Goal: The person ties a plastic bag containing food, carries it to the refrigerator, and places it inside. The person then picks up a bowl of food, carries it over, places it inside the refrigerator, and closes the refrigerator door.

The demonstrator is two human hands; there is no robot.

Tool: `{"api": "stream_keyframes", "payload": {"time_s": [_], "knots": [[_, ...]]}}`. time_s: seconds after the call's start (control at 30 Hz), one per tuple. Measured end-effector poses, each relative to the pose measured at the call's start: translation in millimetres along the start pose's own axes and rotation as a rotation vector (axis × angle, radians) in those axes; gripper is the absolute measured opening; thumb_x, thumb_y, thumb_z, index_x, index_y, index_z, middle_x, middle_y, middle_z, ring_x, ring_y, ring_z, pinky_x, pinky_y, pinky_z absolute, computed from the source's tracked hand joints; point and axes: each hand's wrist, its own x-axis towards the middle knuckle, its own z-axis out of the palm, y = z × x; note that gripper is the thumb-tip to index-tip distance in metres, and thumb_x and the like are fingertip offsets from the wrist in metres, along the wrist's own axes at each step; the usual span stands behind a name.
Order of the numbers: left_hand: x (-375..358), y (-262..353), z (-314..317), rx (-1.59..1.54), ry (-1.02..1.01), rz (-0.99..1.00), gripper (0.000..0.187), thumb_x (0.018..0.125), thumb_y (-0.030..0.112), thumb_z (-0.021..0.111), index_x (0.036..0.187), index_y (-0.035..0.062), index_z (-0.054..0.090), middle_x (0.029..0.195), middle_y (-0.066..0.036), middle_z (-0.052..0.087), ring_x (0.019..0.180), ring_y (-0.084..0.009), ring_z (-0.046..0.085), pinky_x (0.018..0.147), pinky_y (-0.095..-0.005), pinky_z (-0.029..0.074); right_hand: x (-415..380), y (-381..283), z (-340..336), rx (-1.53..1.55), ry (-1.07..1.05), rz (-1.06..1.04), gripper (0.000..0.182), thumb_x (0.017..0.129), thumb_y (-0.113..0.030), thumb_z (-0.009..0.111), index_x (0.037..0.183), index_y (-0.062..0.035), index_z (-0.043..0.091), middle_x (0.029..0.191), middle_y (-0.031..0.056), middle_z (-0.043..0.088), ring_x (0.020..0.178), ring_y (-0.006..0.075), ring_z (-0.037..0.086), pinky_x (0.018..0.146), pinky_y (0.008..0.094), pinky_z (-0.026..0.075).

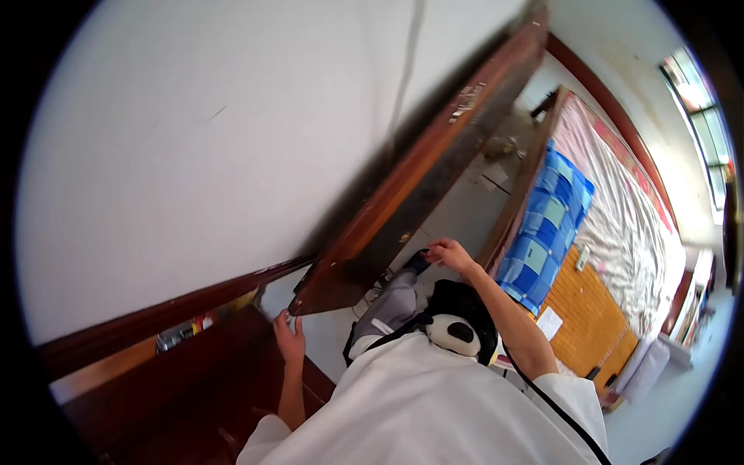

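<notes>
My left hand [290, 339] is at the near lower end of a long dark red-brown wooden panel [434, 167]. Its fingers are apart, with the fingertips right at the panel's corner. The panel slants away beside the white wall, its edge scuffed and chipped. My right hand [448, 254] hovers in front of me above my grey trouser leg [391, 302], fingers loosely bent and apart, nothing visible in them. A black-and-white plush panda face [457, 335] shows at my waist below that arm.
To the right stands a bed [519, 194] with a blue checked pillow [552, 221], a crumpled pale sheet [620, 225] and a woven mat [593, 310]. A dark red wooden surface [178, 395] fills the lower left. Small items and papers [496, 174] lie on the floor beyond the panel.
</notes>
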Motion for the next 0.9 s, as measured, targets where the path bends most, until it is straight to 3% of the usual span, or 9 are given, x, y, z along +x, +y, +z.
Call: {"api": "stream_keyframes", "payload": {"time_s": [0.07,0.13,0.2,0.23,0.27,0.33,0.5,0.67,0.9], "knots": [[2,-15,16,-0.066,0.032,-0.068,0.036,0.095,0.019,0.06,0.125,0.0007,0.051,0.113,-0.019,0.054,0.1,-0.0335,0.057,0.086,-0.041,0.048,11,-21,31,-0.063,-0.044,-0.031,0.028,0.093,-0.016,0.053,0.118,-0.0038,0.055,0.103,0.0085,0.065,0.09,0.0196,0.065,0.077,0.0334,0.051],[7,-25,25,-0.135,0.079,-0.13,0.036,0.097,0.022,0.056,0.125,0.0,0.05,0.113,-0.019,0.054,0.101,-0.0334,0.057,0.087,-0.0401,0.048,-4,-56,61,-0.679,0.123,-0.522,0.034,0.088,-0.015,0.058,0.121,-0.0044,0.055,0.117,0.0136,0.058,0.104,0.0252,0.06,0.082,0.0398,0.051],[14,-30,30,-0.133,0.111,0.019,0.038,0.101,0.028,0.048,0.125,-0.001,0.049,0.114,-0.019,0.054,0.101,-0.0326,0.058,0.085,-0.0372,0.049,-34,-122,91,-0.871,0.057,-0.649,0.038,0.086,-0.016,0.061,0.122,-0.0046,0.055,0.123,0.0155,0.053,0.112,0.0283,0.054,0.086,0.0424,0.049],[14,-22,23,-0.129,0.128,-0.014,0.038,0.101,0.028,0.048,0.125,-0.001,0.049,0.114,-0.019,0.054,0.101,-0.0326,0.058,0.085,-0.0372,0.049,-42,-141,103,-1.039,0.034,-0.759,0.041,0.084,-0.017,0.063,0.122,-0.0049,0.055,0.13,0.0174,0.048,0.12,0.0314,0.049,0.089,0.045,0.048],[17,-7,12,-0.168,0.043,-0.005,0.039,0.102,0.03,0.046,0.126,-0.0006,0.049,0.115,-0.019,0.055,0.102,-0.0321,0.058,0.083,-0.0361,0.05,-37,-150,110,-1.049,0.006,-0.765,0.041,0.084,-0.017,0.063,0.122,-0.0049,0.055,0.13,0.0174,0.048,0.12,0.0314,0.049,0.089,0.045,0.048],[10,-10,8,-0.275,-0.097,-0.044,0.041,0.102,0.032,0.046,0.128,0.0009,0.048,0.119,-0.017,0.056,0.097,-0.03,0.06,0.078,-0.0335,0.051,-27,-165,116,-1.254,0.031,-1.05,0.045,0.083,-0.021,0.067,0.123,-0.0059,0.054,0.135,0.0166,0.044,0.13,0.0329,0.039,0.095,0.0453,0.043],[-8,-26,32,-0.399,-0.117,-0.182,0.044,0.1,0.036,0.049,0.128,0.002,0.048,0.116,-0.015,0.061,0.09,-0.0235,0.062,0.075,-0.0319,0.049,25,-148,107,-1.521,0.061,-1.058,0.045,0.087,-0.03,0.063,0.124,-0.0067,0.053,0.132,0.0155,0.047,0.13,0.0319,0.039,0.1,0.0414,0.036],[-23,-37,68,-0.529,0.005,-0.373,0.043,0.099,0.041,0.051,0.113,0.001,0.047,0.098,-0.012,0.058,0.083,-0.0198,0.053,0.078,-0.032,0.045,19,-138,106,-1.551,0.069,-0.997,0.034,0.093,-0.035,0.056,0.114,-0.0096,0.055,0.109,0.0097,0.052,0.11,0.0275,0.047,0.092,0.0384,0.036],[-21,-14,79,-0.568,0.185,-0.389,0.048,0.098,0.044,0.05,0.111,-0.0009,0.042,0.094,-0.013,0.054,0.084,-0.0204,0.05,0.08,-0.0332,0.043,33,-145,105,-1.597,0.108,-1.09,0.03,0.092,-0.034,0.056,0.111,-0.0099,0.054,0.103,0.0087,0.051,0.104,0.0256,0.047,0.089,0.0371,0.037]]}}
